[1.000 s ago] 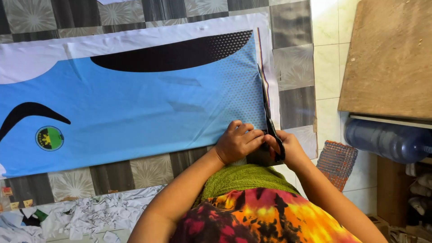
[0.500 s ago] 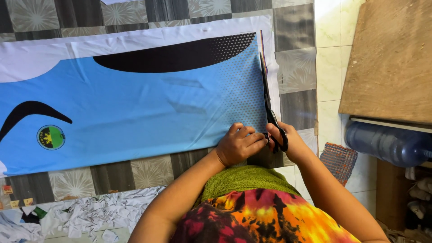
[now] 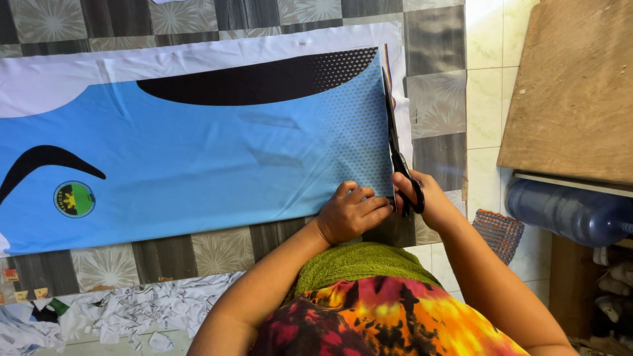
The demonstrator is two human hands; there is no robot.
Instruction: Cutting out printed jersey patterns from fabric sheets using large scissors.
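Observation:
A long blue printed fabric sheet with black curved shapes, white borders and a round green badge lies flat on the tiled floor. My left hand presses its lower right corner down, fingers curled on the cloth. My right hand grips black scissors by the handles. The blades point away from me and lie along the blue print's right edge, beside a narrow white strip.
White paper or cloth scraps lie in a heap at lower left. A wooden board stands on the right above a blue water bottle. A small woven mat is near my right forearm.
The scissors' blades have travelled farther up the right edge of the blue print. My left hand stays on the cloth's corner.

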